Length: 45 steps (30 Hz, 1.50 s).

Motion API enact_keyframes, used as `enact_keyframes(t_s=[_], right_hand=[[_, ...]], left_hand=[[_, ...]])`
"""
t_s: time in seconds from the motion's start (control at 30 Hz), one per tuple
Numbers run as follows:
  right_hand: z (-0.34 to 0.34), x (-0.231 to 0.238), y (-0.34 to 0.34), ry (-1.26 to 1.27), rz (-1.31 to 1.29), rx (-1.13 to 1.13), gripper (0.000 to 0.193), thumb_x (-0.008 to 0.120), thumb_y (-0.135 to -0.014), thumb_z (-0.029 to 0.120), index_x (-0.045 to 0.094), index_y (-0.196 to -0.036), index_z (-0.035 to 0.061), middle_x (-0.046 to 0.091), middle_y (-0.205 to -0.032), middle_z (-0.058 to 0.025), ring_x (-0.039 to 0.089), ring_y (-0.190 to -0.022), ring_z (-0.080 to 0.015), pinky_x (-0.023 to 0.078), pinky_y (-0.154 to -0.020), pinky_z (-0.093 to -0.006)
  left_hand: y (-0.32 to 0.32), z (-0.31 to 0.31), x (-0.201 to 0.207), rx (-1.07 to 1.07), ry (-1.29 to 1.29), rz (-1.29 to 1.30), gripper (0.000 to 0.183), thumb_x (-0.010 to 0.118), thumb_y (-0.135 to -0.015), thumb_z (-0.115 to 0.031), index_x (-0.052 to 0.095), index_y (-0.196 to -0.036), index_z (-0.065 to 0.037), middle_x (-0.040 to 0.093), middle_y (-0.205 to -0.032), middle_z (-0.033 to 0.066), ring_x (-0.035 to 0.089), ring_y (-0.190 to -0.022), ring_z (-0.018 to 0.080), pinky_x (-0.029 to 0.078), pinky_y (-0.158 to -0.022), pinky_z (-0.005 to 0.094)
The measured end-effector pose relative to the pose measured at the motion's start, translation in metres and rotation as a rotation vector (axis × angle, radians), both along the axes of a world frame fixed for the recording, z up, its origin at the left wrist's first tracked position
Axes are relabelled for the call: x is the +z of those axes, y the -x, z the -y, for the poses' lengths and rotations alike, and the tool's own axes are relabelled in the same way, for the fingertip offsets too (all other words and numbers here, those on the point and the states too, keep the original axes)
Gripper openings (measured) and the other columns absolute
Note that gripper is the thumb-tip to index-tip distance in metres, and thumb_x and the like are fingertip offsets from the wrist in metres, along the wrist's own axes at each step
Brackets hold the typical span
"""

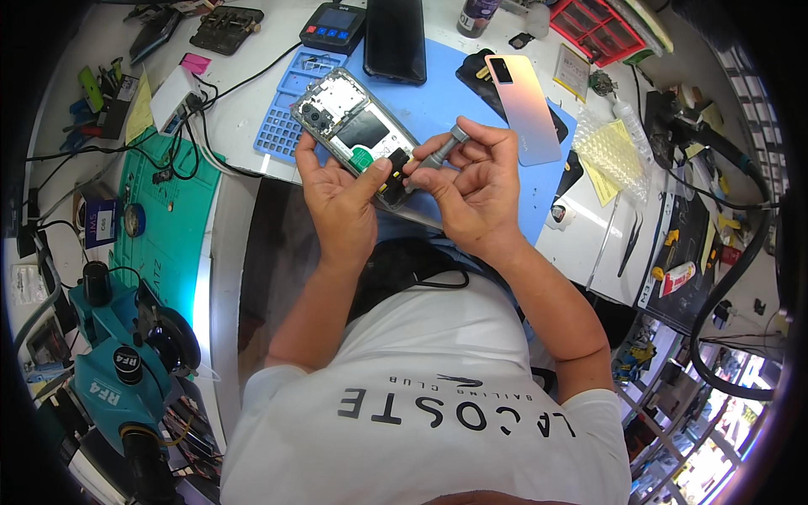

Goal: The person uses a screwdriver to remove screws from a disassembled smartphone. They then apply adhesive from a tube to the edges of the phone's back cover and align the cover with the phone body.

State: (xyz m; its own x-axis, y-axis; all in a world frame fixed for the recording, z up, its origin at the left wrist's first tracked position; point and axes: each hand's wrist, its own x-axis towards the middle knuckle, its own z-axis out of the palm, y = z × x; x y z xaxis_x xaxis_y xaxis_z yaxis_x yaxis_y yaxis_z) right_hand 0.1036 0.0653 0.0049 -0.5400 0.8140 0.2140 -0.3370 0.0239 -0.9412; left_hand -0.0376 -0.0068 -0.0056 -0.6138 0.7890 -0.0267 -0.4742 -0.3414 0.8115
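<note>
My left hand (343,206) is wrapped round the lower part of an opened phone (353,126), its thumb on the front edge. The phone's back is off, showing the camera lenses, a silvery board area, a dark battery and a green sticker. In my right hand (475,189) is a small grey screwdriver (443,148), pinched between thumb and fingers and slanting down to the phone's lower end. Its tip is hidden by my fingers. To the right lies a pinkish-gold phone back cover (526,109) with a camera window.
A blue work mat (442,63) lies under a dark phone (394,42). A small control box (334,27) stands beside it. At left are a green mat (164,227) and a teal microscope (122,362). Tweezers (629,244) and bubble wrap (619,151) lie at right.
</note>
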Motion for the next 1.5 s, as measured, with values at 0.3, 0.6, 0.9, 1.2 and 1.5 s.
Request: enact_keyframes(t_s=[0.3,0.6,0.9,1.2,1.5], right_hand=[[0.002,-0.001,-0.003,-0.154,-0.026,-0.104,0.062,0.068,-0.095,-0.014,0.029,-0.14,0.0038,0.061,-0.118,-0.0245,0.071,-0.104,-0.0247,0.063,-0.092,-0.0344],[-0.002,-0.006,-0.007,-0.28,-0.066,-0.176,0.062,0.067,-0.095,-0.014,0.03,-0.14,0.0057,0.062,-0.115,-0.0239,0.071,-0.099,-0.0244,0.062,-0.088,-0.0355],[-0.003,-0.01,-0.005,-0.318,-0.05,-0.171,0.061,0.067,-0.095,-0.014,0.03,-0.14,0.0052,0.063,-0.114,-0.0233,0.071,-0.099,-0.0244,0.062,-0.088,-0.0344],[0.0,-0.006,-0.008,-0.436,-0.031,-0.162,0.062,0.065,-0.094,-0.018,0.031,-0.14,0.0054,0.062,-0.114,-0.0232,0.072,-0.099,-0.0259,0.063,-0.088,-0.0358],[0.001,-0.008,-0.007,-0.51,-0.093,-0.165,0.07,0.065,-0.09,-0.023,0.031,-0.143,0.0072,0.06,-0.112,-0.0227,0.072,-0.098,-0.03,0.064,-0.081,-0.0366]], left_hand=[[0.001,0.0,0.0,-0.005,0.012,-0.007,0.085,0.071,-0.089,0.017,0.023,-0.156,-0.006,0.058,-0.135,0.0226,0.065,-0.123,0.0254,0.056,-0.105,0.0393],[-0.002,-0.003,0.0,0.048,0.003,-0.012,0.077,0.069,-0.09,0.017,0.03,-0.153,-0.004,0.064,-0.128,0.0241,0.07,-0.116,0.0277,0.06,-0.1,0.0407],[0.0,-0.001,0.0,0.014,0.022,0.003,0.087,0.073,-0.087,0.017,0.025,-0.155,-0.006,0.058,-0.134,0.0218,0.065,-0.122,0.0252,0.056,-0.105,0.0395],[0.0,-0.001,0.0,0.028,0.041,-0.014,0.087,0.072,-0.087,0.017,0.024,-0.156,-0.004,0.057,-0.134,0.0218,0.064,-0.122,0.0252,0.055,-0.105,0.039],[0.0,-0.001,0.0,0.03,0.045,-0.028,0.087,0.073,-0.087,0.016,0.023,-0.156,-0.003,0.056,-0.135,0.023,0.063,-0.122,0.0258,0.054,-0.106,0.0392]])
